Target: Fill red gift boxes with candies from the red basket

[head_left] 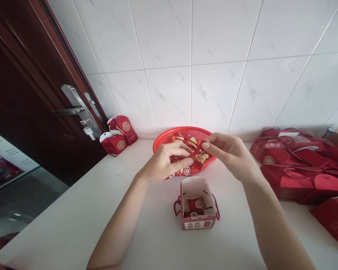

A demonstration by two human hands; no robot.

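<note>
A person's left hand [167, 161] and right hand [228, 152] pinched a red snack packet [200, 159] over a red basket [161, 140]. Nearer stood an open box [195, 185], its front label [197, 225] illegible; leftward, closed red boxes [114, 145] bore round gold emblems [126, 126].

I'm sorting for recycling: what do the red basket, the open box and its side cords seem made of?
Basket: likely plastic, smooth and shiny, judging by its rounded rim and fine mesh.
Open box: probably thin printed card, fairly matte, judging by flat panels and crisp edges.
Cords: perhaps dull textile; they bend in loops, but the weave is unclear.
</note>
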